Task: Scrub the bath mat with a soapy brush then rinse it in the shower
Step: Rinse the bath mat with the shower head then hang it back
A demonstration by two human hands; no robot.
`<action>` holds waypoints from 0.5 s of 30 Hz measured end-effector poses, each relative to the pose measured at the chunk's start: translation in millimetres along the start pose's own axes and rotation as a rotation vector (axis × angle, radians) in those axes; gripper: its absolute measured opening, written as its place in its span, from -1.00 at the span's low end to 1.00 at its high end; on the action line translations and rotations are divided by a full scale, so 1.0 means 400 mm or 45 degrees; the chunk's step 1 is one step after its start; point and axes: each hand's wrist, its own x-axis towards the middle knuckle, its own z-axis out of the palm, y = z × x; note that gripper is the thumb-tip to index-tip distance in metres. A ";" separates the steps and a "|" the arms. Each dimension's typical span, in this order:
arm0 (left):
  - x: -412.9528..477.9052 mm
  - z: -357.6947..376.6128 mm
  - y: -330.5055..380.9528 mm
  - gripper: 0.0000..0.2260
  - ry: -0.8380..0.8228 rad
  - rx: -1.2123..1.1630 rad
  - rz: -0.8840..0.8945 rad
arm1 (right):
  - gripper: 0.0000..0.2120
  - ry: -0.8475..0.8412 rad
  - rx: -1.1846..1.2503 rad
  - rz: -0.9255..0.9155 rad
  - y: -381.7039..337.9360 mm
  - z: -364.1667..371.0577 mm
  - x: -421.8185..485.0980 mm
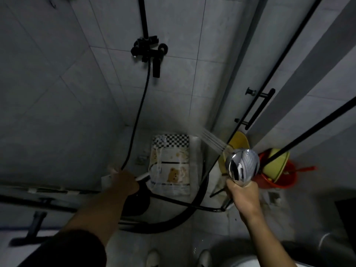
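Looking down through the head camera, your right hand (243, 197) is closed around the handle of the chrome shower head (242, 166), which sprays water up and left toward the tiled wall (57, 93). Your left hand (125, 182) grips the white brush (143, 177) beside the black hose (137, 112). The bath mat (171, 164), printed with bears and a checkered band, lies flat on the shower floor between your hands. A red bucket (279, 180) stands at the right, outside the glass.

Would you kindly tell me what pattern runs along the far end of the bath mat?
A black-and-white checkerboard band on the bath mat, seen in the head view.
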 end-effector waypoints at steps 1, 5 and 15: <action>0.027 0.009 -0.022 -0.54 0.023 0.030 -0.096 | -0.66 0.010 -0.013 -0.012 0.013 -0.023 0.000; 0.071 -0.014 -0.064 -0.23 -0.226 0.174 -0.251 | -0.72 0.067 0.002 0.057 0.055 -0.094 0.001; -0.080 -0.063 0.041 -0.83 -0.055 -1.257 -0.266 | -0.66 -0.064 -0.202 0.083 0.116 -0.126 -0.039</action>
